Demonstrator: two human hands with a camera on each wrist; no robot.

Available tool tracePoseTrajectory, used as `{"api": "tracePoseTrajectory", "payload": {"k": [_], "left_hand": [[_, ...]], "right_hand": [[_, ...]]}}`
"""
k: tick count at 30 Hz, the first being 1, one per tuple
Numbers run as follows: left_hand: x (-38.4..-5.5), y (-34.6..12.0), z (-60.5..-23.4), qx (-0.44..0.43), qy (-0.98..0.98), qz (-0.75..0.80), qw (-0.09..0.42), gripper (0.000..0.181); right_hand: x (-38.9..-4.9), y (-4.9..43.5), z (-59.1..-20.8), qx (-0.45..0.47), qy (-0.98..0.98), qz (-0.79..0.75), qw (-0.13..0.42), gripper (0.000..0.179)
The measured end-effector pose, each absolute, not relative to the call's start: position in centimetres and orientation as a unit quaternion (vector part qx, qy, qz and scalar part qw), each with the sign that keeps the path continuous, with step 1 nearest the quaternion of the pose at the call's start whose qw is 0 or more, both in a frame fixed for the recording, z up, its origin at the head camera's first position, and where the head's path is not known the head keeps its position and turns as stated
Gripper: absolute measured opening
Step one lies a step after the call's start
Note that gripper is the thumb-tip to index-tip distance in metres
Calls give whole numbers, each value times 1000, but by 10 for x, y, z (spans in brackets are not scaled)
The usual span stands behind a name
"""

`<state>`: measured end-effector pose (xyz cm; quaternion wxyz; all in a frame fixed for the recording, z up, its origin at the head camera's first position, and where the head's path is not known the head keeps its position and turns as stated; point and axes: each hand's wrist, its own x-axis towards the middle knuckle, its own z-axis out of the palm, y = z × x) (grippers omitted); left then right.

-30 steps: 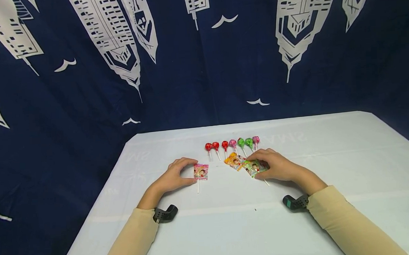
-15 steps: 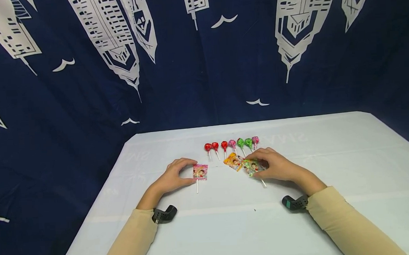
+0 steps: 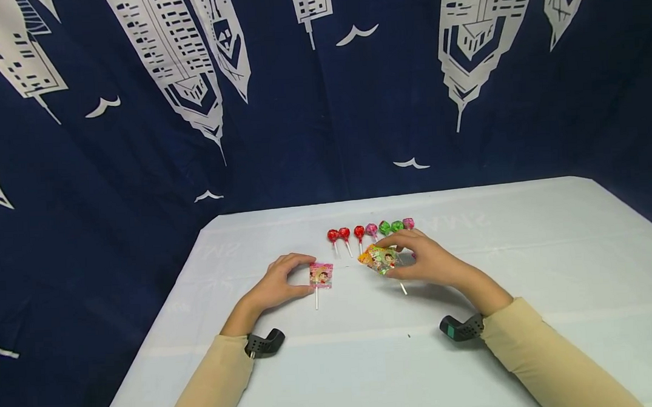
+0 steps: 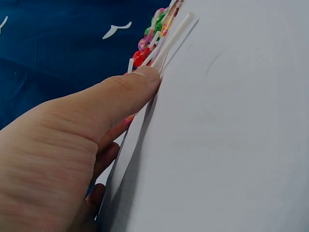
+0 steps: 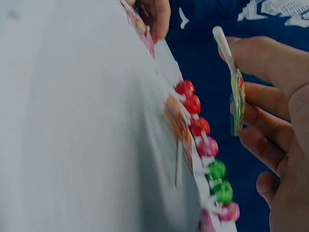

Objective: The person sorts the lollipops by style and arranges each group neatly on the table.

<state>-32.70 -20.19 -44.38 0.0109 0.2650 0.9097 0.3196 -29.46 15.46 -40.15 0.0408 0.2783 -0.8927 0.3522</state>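
Observation:
My left hand (image 3: 275, 285) holds a flat lollipop in a pink wrapper (image 3: 322, 276) by its left edge, thumb below and fingers above. Its white stick points toward me. Between thumb and fingers, my right hand (image 3: 431, 261) pinches a flat lollipop in a green wrapper (image 5: 237, 104), raised off the table with its stick (image 5: 223, 46) showing. A lollipop in an orange wrapper (image 5: 177, 121) lies on the table; in the head view the green one partly covers it. Under the right hand, a pink wrapper (image 5: 206, 222) shows at the bottom of the right wrist view.
Behind the hands, round lollipops stretch in a row: several heads, red (image 3: 344, 233), pink (image 3: 371, 229) and green (image 3: 397, 226). They lie on a white table (image 3: 333, 361). A dark blue printed cloth (image 3: 323, 137) hangs beyond its far edge.
My right hand has lifted the green-wrapped lollipop and carried it left, over the orange one. My left hand stays where it was with the pink-wrapped lollipop.

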Motion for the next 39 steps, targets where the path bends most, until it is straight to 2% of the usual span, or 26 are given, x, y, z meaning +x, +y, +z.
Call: {"api": "tracePoseTrajectory", "payload": {"k": [14, 21, 28, 39], "left_hand": [[-327, -202, -442, 266, 916, 301, 12, 63], [-327, -202, -443, 268, 915, 303, 10, 62], [-326, -202, -443, 268, 914, 304, 14, 62], [-326, -202, -444, 274, 913, 303, 10, 62]], "right_hand": [[-300, 94, -409, 282, -906, 312, 48, 55], [-298, 71, -416, 250, -924, 285, 46, 57], [-295, 55, -422, 220, -939, 261, 40, 57], [-293, 47, -433, 199, -944, 252, 73, 55]]}}
